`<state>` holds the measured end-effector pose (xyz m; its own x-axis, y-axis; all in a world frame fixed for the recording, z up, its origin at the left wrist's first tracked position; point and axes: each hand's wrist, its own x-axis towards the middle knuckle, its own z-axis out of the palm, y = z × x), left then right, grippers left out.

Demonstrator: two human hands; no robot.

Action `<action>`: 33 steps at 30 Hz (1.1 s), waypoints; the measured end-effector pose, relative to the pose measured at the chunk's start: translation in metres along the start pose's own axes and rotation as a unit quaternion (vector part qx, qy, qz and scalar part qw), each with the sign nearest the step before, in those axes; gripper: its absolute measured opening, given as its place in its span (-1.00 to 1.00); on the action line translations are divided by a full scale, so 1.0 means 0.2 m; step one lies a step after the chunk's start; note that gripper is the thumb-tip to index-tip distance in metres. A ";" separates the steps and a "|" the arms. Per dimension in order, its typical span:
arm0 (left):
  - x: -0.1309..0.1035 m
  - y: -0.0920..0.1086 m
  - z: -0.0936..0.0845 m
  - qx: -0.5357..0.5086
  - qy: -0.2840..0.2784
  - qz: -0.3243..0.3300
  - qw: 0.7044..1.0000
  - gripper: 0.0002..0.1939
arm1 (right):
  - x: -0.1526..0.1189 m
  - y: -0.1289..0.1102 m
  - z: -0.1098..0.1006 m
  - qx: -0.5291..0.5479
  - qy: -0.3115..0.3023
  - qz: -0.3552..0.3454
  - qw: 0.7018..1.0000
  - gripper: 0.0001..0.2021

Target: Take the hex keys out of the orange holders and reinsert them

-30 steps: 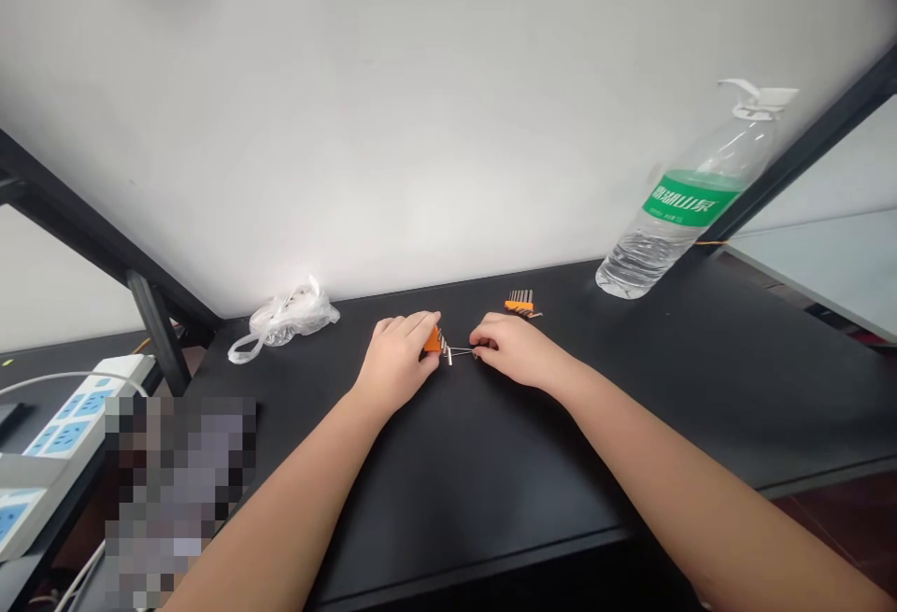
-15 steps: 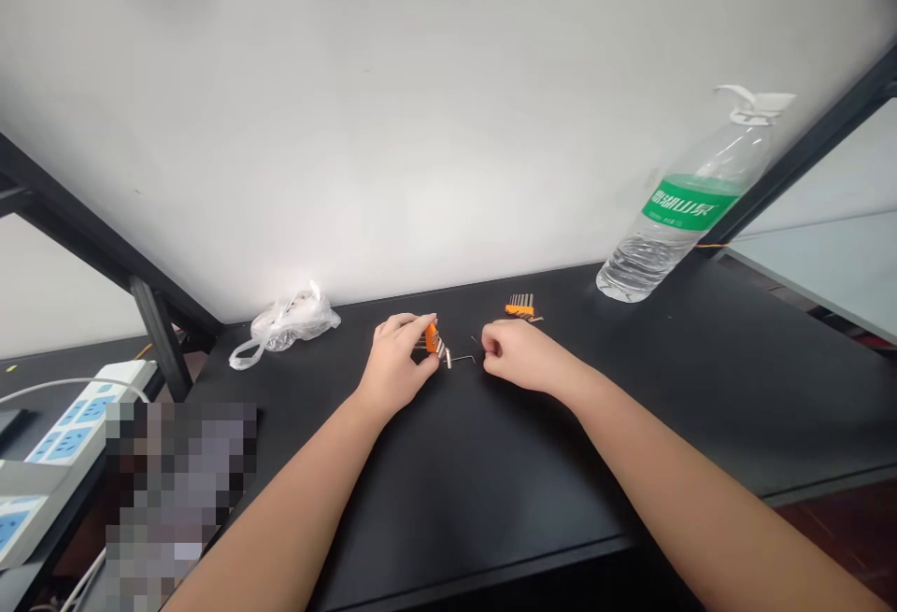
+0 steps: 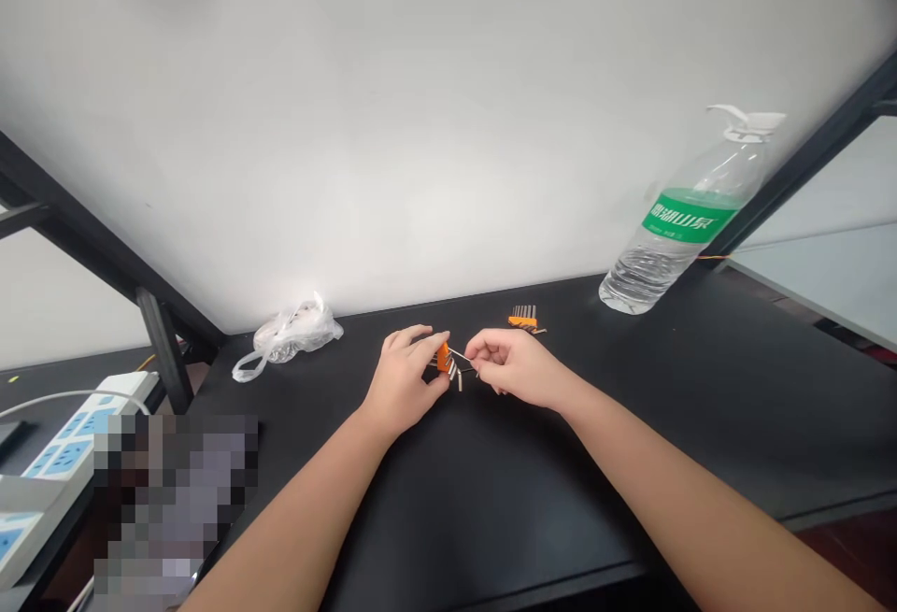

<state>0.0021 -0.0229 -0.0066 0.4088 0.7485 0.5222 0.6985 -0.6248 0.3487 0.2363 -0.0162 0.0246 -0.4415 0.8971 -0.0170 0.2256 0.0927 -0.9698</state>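
Left hand (image 3: 403, 380) pinches an orange key holder (image 3: 444, 357) between thumb and forefinger, mid-table (image 3: 491, 500). Right hand (image 3: 515, 367), at its 3 o'clock, pinches a thin hex key (image 3: 459, 354) whose tip meets the holder. A second holder (image 3: 523, 318) lies at 1 o'clock of the right hand. Bag (image 3: 289, 335) at 10 o'clock of the left hand; bottle (image 3: 683, 217) at 2 o'clock, leaning on the wall; power strip (image 3: 49, 444) far at 9 o'clock

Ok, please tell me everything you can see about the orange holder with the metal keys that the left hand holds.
The orange holder is a small plastic block, pinched by the left hand just above the black table. Several short grey metal keys hang from it, tips pointing down. The right hand pinches one thin metal key whose other end meets the holder. Whether it sits in a slot is too small to tell.
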 end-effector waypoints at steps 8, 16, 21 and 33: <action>0.02 0.07 -0.05 0.081 0.004 0.049 0.996 -0.46 | 0.01 -0.02 0.01 0.139 0.033 0.060 0.988 -0.83; 0.02 0.08 -0.01 0.062 0.015 0.037 0.997 -0.46 | 0.03 -0.02 0.08 0.326 0.018 0.075 0.942 -0.69; 0.01 0.08 0.00 0.038 0.027 0.045 0.998 -0.45 | 0.03 0.00 0.10 0.278 -0.008 0.031 0.960 -0.66; 0.01 0.08 -0.02 0.011 0.036 0.024 0.999 -0.41 | 0.04 0.06 0.02 -0.193 0.082 -0.099 0.973 -0.83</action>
<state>0.0108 -0.0320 0.0029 0.3985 0.6997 0.5930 0.6930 -0.6532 0.3051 0.2323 -0.0086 0.0128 -0.3730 0.8989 0.2298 0.4739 0.3975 -0.7857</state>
